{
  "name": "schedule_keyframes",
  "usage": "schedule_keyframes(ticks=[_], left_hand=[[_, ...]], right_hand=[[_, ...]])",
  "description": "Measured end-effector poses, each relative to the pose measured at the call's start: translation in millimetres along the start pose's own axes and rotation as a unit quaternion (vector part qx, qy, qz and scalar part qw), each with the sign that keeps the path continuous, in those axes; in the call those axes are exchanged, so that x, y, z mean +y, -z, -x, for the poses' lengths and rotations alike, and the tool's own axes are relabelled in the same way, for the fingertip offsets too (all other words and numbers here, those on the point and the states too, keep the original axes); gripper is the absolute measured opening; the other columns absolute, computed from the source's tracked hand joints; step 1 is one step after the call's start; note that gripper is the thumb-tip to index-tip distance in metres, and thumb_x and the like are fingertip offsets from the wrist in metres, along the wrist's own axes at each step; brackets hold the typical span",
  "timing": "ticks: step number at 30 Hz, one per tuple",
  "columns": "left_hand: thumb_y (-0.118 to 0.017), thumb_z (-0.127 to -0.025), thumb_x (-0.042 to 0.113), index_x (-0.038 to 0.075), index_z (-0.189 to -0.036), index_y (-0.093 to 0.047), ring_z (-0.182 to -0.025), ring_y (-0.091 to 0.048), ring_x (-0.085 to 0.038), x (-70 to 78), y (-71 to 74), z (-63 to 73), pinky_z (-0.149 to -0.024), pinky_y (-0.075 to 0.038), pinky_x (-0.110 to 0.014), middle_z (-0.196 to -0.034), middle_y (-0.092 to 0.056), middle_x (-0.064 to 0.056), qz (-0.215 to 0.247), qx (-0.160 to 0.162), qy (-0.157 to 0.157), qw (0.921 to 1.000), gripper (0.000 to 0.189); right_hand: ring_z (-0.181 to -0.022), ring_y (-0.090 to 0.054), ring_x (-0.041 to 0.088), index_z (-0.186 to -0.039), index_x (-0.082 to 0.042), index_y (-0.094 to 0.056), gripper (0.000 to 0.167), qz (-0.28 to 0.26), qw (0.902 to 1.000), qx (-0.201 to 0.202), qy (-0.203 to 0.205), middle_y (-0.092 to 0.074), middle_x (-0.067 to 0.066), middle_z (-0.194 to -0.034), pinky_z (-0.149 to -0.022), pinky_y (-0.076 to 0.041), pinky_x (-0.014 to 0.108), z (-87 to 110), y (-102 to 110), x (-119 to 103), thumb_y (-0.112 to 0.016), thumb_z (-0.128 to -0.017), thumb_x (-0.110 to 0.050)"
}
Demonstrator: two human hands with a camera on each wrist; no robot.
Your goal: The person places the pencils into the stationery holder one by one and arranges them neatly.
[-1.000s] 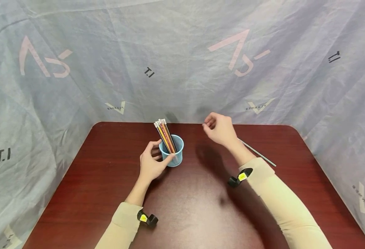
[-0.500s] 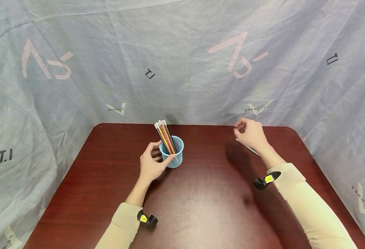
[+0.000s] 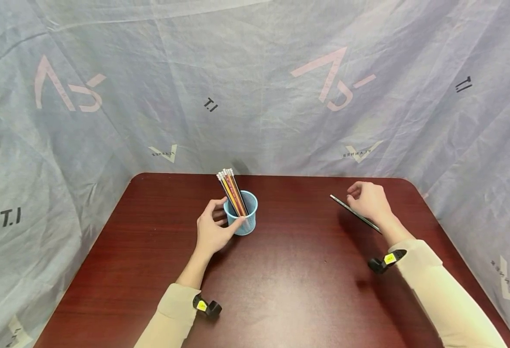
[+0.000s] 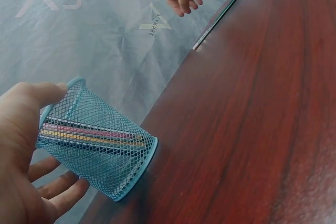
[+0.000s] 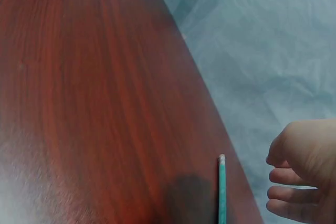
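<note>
A light blue wire-mesh pencil cup [image 3: 249,224] stands on the table, left of its middle. My left hand [image 3: 212,233] grips it at the rim, thumb on the near side and fingers on the far side. Several pencils [image 3: 232,192] with white eraser ends up lean in the cup; through the mesh, the left wrist view shows yellow and pink pencils [image 4: 94,134]. On the right, a single green pencil [image 5: 222,192] lies slantwise on the tabletop. Above and just beyond it is my right hand [image 3: 371,201], fingers loosely bent and holding nothing.
The dark red wooden table [image 3: 289,275] has rounded back corners. A grey printed cloth [image 3: 255,87] hangs close behind its far edge and along both sides. Each wrist wears a black strap-on camera [image 3: 385,261].
My right hand has moved right and lowered from near the table's middle back to over the lone pencil. The left hand and the cup have stayed in place.
</note>
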State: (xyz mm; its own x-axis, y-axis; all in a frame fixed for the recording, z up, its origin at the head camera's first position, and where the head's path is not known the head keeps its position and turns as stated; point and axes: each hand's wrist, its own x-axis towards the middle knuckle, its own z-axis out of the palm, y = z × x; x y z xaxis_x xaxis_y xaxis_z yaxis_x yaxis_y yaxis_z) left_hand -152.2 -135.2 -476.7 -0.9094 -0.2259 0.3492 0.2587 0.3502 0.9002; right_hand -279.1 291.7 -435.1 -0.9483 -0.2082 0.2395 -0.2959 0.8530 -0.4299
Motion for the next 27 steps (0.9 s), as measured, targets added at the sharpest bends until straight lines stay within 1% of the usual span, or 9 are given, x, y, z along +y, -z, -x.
schedule_keyframes(ticks=[4, 11, 17, 21, 27], left_hand=[[-0.098, -0.076, 0.02, 0.008, -0.132, -0.066, -0.102, -0.079, -0.038, -1.2, -0.2, -0.2, -0.088, -0.067, -0.051, -0.12, -0.074, -0.019, 0.003, 0.002, -0.001, 1.0, 0.065], [-0.098, -0.077, 0.02, 0.006, -0.132, -0.066, -0.103, -0.078, -0.039, -1.2, -0.2, -0.3, -0.088, -0.067, -0.052, -0.12, -0.074, -0.02, 0.011, 0.0, -0.003, 0.9999, 0.066], [-0.098, -0.076, 0.019, 0.006, -0.132, -0.066, -0.103, -0.078, -0.04, -0.4, -0.9, -0.2, -0.088, -0.067, -0.051, -0.119, -0.074, -0.02, 0.006, -0.001, -0.002, 1.0, 0.066], [-0.098, -0.077, 0.019, 0.006, -0.133, -0.065, -0.103, -0.078, -0.039, -0.6, -2.2, 1.4, -0.089, -0.067, -0.05, -0.12, -0.073, -0.019, 0.002, -0.005, -0.002, 1.0, 0.066], [-0.097, -0.077, 0.018, 0.006, -0.131, -0.066, -0.105, -0.077, -0.037, 0.1, -2.1, 1.4, -0.087, -0.068, -0.051, -0.119, -0.074, -0.019, 0.006, 0.005, -0.006, 1.0, 0.064]], right_hand=[[-0.086, -0.074, 0.041, -0.101, 0.002, -0.076, 0.019, 0.009, 0.9999, -0.01, -0.007, -0.08, 0.02, -0.092, -0.076, -0.058, 0.054, 4.6, -2.7, 7.0, -0.07, -0.09, -0.012], [-0.089, -0.074, 0.041, -0.106, 0.004, -0.075, 0.024, 0.027, 0.9985, -0.044, -0.02, -0.08, 0.021, -0.096, -0.079, -0.058, 0.058, 10.6, -13.3, 22.6, -0.07, -0.093, -0.014], [-0.091, -0.074, 0.04, -0.108, 0.004, -0.076, 0.026, 0.036, 0.9973, -0.054, -0.034, -0.08, 0.019, -0.097, -0.081, -0.058, 0.058, 16.6, -24.9, 31.7, -0.07, -0.092, -0.015], [-0.091, -0.074, 0.039, -0.108, 0.003, -0.076, 0.025, 0.042, 0.9961, -0.062, -0.047, -0.08, 0.019, -0.098, -0.081, -0.059, 0.058, 21.2, -28.2, 33.5, -0.071, -0.092, -0.016], [-0.094, -0.072, 0.041, -0.11, 0.003, -0.076, 0.026, 0.049, 0.995, -0.069, -0.053, -0.078, 0.021, -0.102, -0.081, -0.059, 0.06, 20.7, -31.6, 32.7, -0.069, -0.094, -0.016]])
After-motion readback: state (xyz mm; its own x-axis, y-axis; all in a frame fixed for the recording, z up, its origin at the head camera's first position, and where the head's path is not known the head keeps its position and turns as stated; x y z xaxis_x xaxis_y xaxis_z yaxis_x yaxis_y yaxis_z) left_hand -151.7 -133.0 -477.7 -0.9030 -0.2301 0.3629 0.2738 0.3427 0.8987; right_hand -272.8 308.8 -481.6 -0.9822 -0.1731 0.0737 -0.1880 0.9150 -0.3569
